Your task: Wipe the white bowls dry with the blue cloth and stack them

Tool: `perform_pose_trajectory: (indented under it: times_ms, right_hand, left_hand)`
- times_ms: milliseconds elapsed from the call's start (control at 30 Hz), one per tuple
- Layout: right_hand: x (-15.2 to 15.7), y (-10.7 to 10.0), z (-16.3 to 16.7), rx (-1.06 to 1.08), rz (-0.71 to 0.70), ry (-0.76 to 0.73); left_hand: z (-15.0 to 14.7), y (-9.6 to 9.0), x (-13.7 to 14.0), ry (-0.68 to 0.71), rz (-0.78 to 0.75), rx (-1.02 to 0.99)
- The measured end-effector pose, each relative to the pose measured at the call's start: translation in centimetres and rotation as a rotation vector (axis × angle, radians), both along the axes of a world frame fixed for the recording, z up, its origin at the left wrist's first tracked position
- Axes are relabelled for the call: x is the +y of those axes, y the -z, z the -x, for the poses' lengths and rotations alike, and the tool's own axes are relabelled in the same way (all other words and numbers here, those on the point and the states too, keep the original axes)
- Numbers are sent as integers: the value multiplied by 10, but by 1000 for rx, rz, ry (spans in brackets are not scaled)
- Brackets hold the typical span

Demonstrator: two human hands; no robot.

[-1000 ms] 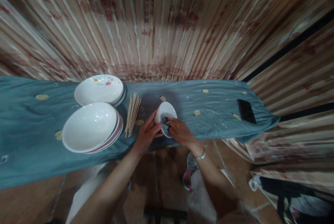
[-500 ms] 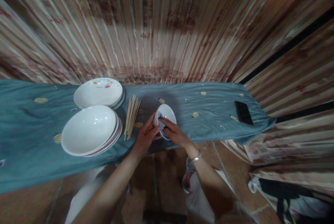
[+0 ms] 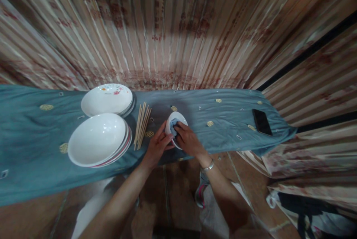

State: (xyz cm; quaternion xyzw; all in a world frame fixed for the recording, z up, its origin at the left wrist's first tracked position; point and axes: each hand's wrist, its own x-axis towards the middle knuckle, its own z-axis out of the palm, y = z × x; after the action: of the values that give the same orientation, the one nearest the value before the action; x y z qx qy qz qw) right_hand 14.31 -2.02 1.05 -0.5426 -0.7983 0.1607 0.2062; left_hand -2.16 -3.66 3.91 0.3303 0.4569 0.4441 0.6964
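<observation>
A small white bowl (image 3: pixel 182 118) is tilted above the near edge of the cloth-covered table, its inside facing right and up. My left hand (image 3: pixel 157 144) grips it by the left side, thumb at the rim and fingers behind. Inside the bowl, my right hand (image 3: pixel 189 141) presses a crumpled blue cloth (image 3: pixel 173 123) against the inner wall; its fingers are closed on the cloth. A bunch of wooden chopsticks (image 3: pixel 142 125) lies just left of the bowl.
Left of the chopsticks stand a stack of large white bowls (image 3: pixel 96 140) and, behind it, a stack of flower-patterned plates (image 3: pixel 107 99). A black phone (image 3: pixel 262 122) lies at the table's right end. Pleated curtains (image 3: pixel 178 45) hang behind the blue tablecloth (image 3: pixel 225 120).
My right hand has shifted slightly within the bowl, and the blue cloth shows higher up the inner wall. My left hand keeps its hold. The whole view has moved a little.
</observation>
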Motion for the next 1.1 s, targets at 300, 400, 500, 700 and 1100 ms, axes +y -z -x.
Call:
perform_pose_trajectory:
  times_ms: [300,400,500,700,1100]
  right_hand:
    - [-4,-6,-14,22,97,-51]
    - [-5,-10,-18,125,201,-93]
    - [-4,-13,-20,260,307,-122]
    - [-6,-12,-15,646,455,-136]
    - [-2,0,7,985,314,48]
  left_hand:
    - [-1,-1,1,16,-10,18]
    - [0,0,1,21,-18,12]
    - [0,2,2,24,-23,4]
    - [-1,4,2,2,-22,3]
    - [-4,6,1,11,-19,-21]
